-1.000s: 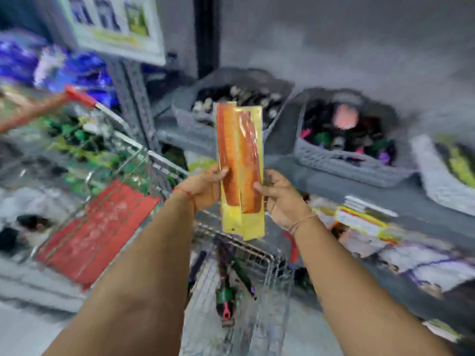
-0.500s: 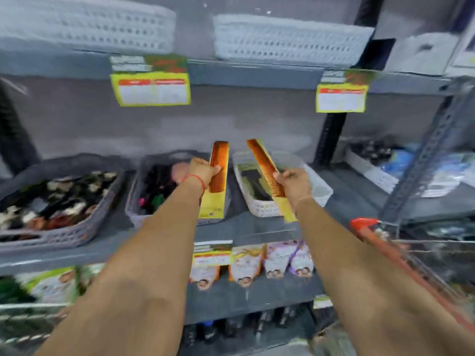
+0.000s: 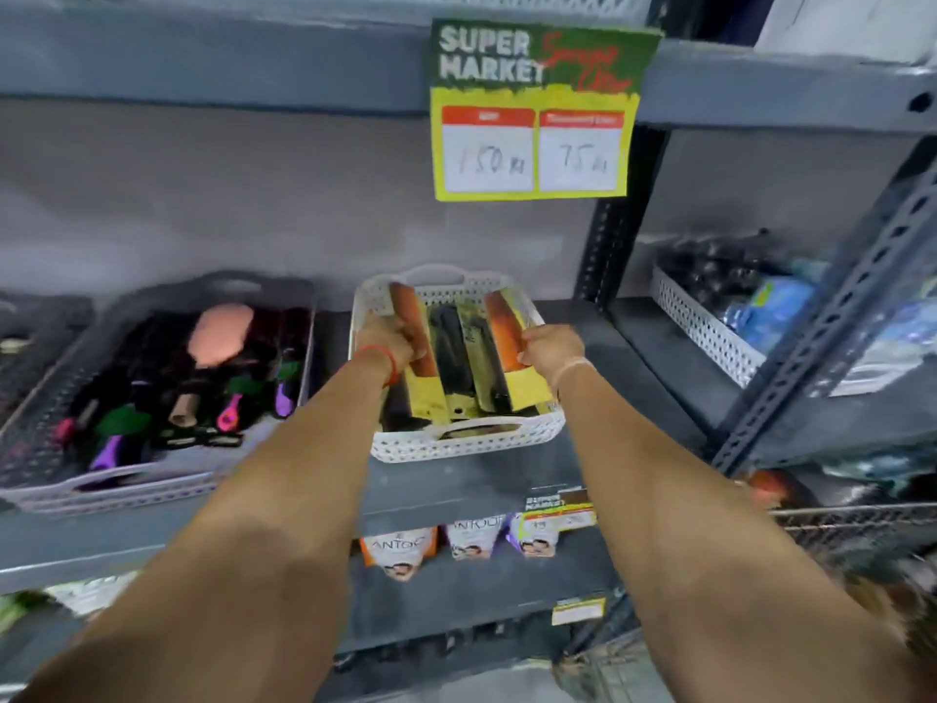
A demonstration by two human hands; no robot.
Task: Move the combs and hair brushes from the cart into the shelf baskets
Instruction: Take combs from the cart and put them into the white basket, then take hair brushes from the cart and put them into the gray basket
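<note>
1. While both arms reach into the white basket (image 3: 466, 443) on the shelf (image 3: 507, 479), each hand has a packed comb: L hand (image 3: 388, 342) fingers clamped on the L comb (image 3: 413, 332), R hand (image 3: 550, 347) fingers clamped on the R comb (image 3: 507, 327).
2. Head view, only one given. Both combs are orange on yellow cards, tilted, lower ends down in the basket, tops leaning toward the back wall. L comb sits by the basket's L side, R comb by its R side; black combs (image 3: 451, 347) lie between them.
3. Grey basket (image 3: 127, 479) to the L holds hair brushes, apart from the white one. Price tag (image 3: 532, 114) hangs from the shelf above. Cart (image 3: 852, 520) edge shows low R, contents blurred, can't tell what's left.
4. Step, as I judge it: setting the two combs down, release not yet done.
5. Risks:
   - Let go while tilted w/ tops high, and a comb could tip over the rim onto the shelf.
   - Cards may snag on the black combs and ride up instead of seating flat.
   - Pushing down on the near end could slide the basket toward the shelf edge.
</note>
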